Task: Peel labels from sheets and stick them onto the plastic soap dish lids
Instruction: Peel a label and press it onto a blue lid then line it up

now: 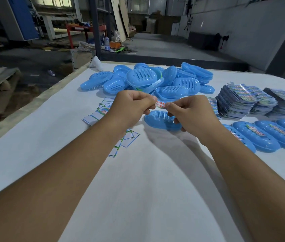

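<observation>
My left hand [131, 106] and my right hand [191, 114] pinch a small label [160, 103] with red print between their fingertips, above the table. Just beneath them a blue slotted soap dish lid [157, 119] lies flat on the white table [138, 180], partly hidden by my right hand. Whether the label is still on its backing sheet cannot be told.
A heap of blue lids [148, 80] lies behind my hands. Stacks of label sheets [243, 102] stand at the right, with a row of labelled lids [267, 135] in front of them. Peeled backing papers [101, 112] are scattered at the left. The table's left edge [38, 100] drops to the floor.
</observation>
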Tool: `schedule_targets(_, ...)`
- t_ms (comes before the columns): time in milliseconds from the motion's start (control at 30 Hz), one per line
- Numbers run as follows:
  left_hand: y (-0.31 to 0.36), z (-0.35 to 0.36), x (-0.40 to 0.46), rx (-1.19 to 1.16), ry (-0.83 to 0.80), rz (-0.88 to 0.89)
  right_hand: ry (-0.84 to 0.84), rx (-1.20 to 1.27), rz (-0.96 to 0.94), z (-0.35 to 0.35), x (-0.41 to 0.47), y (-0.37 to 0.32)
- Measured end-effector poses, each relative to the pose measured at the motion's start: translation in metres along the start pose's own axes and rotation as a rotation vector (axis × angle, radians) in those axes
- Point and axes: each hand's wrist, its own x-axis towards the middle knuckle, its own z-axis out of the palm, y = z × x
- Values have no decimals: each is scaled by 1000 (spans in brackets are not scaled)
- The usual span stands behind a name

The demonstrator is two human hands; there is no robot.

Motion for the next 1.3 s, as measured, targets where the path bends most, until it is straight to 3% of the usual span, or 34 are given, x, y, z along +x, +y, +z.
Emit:
schedule_targets(400,-10,8,4,99,42,94,-42,70,101,-11,0,-4)
schedule_targets(800,-13,24,6,349,52,122,96,-540,25,-9,3,5)
schedule_targets(1300,-13,31,9,566,96,229,114,-751,-30,4,6,-1)
